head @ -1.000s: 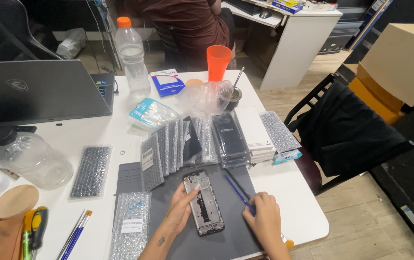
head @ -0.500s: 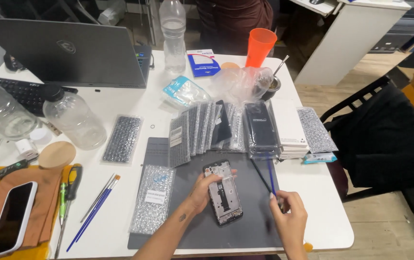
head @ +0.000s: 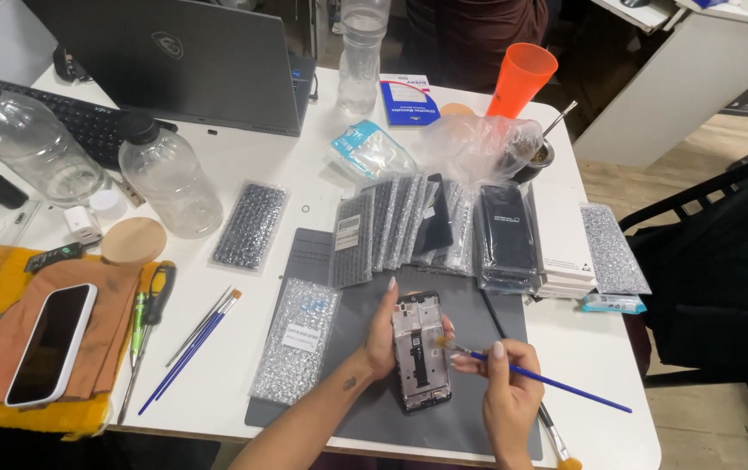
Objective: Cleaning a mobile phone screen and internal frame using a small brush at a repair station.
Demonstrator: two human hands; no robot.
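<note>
An opened phone frame (head: 420, 352) with bare inner parts lies upright on a grey work mat (head: 469, 418) near the table's front edge. My left hand (head: 384, 331) grips the frame's left side, fingers curled over its top. My right hand (head: 506, 392) pinches a thin blue-handled brush (head: 556, 384), bristle tip touching the frame's right edge and handle pointing out to the right.
A row of bubble-wrapped phone screens (head: 409, 226) stands behind the mat, beside a wrapped black phone (head: 506, 231). A laptop (head: 182, 61), two plastic jars (head: 165, 178), an orange cup (head: 522, 80), a white-cased phone (head: 50, 344), spare brushes (head: 195, 344) and a black chair (head: 722, 261) surround it.
My right hand has swung the brush round, bringing its tip onto the frame's right edge. My left hand keeps its grip on the frame. The camera has panned left and moved closer.
</note>
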